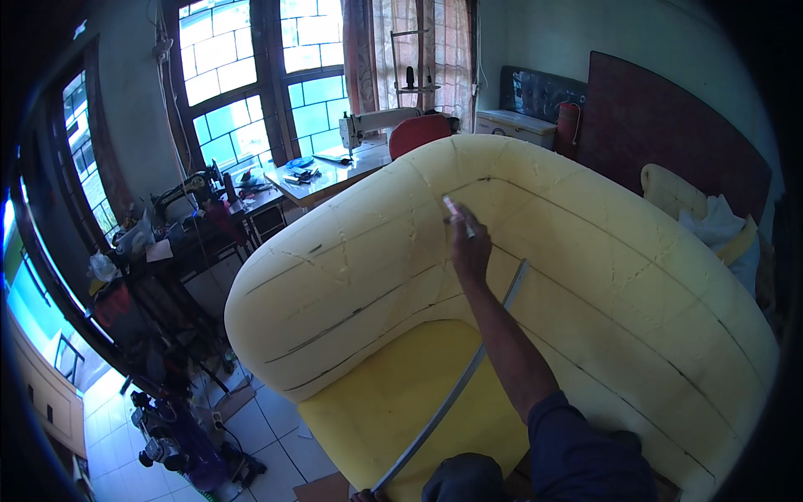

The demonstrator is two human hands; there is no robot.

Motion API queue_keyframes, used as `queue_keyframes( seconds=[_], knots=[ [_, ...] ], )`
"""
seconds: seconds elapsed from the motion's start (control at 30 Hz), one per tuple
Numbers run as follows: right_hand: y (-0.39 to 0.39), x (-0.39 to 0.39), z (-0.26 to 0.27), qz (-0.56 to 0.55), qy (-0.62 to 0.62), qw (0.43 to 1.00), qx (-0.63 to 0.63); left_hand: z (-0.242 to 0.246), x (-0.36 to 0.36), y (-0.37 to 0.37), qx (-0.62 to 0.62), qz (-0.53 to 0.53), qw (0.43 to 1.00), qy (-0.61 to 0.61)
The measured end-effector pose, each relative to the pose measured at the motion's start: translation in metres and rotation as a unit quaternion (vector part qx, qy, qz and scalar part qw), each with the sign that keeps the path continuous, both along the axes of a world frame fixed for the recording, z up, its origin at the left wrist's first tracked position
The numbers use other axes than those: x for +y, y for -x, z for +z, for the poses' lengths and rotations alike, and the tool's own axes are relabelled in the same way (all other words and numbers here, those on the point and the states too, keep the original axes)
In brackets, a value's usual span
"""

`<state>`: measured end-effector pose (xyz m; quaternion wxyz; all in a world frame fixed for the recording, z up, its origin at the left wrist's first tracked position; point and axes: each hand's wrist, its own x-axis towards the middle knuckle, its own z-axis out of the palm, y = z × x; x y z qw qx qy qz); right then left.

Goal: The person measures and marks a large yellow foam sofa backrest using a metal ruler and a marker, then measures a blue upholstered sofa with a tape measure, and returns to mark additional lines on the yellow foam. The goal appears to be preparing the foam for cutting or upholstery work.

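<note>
A marker pen (453, 207) is held in my right hand (470, 241), near the inner corner of the curved backrest. That backrest (564, 207) belongs to a sofa frame covered in pale yellow foam and bears several long dark lines. My left hand (369, 496), mostly cut off at the bottom edge, grips the lower end of a long metal straightedge (439, 411). The straightedge slants up across the yellow foam seat (401, 392), its far end by the backrest. My right forearm passes in front of part of it.
Behind the sofa stand a white industrial sewing machine (379, 122) on a table (342, 179) and a red chair (419, 135). A black sewing machine (188, 191) is at the left. A purple air compressor (194, 439) stands on the tiled floor. A dark red panel (665, 125) leans behind the backrest.
</note>
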<state>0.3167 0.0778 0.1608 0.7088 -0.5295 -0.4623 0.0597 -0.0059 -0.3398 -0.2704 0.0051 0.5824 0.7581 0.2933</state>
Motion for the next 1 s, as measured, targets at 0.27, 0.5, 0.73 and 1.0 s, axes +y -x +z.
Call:
queue_keyframes(
  seconds=[0.27, 0.5, 0.73, 1.0],
  knots=[
    [0.078, -0.017, -0.018, 0.032, -0.01, 0.999, 0.003, 0.008, 0.0, -0.006, -0.014, -0.014, 0.999, 0.025],
    [0.153, -0.039, -0.019, 0.046, -0.034, 0.992, -0.115, 0.004, -0.002, -0.008, -0.044, -0.029, 0.998, 0.038],
    [0.237, -0.071, -0.022, 0.095, -0.076, 0.975, -0.187, 0.004, 0.0, -0.014, -0.052, -0.023, 0.998, 0.003],
    [0.221, -0.06, -0.022, -0.005, -0.067, 0.989, -0.128, 0.004, 0.002, -0.014, -0.067, -0.02, 0.998, 0.01]
  ],
)
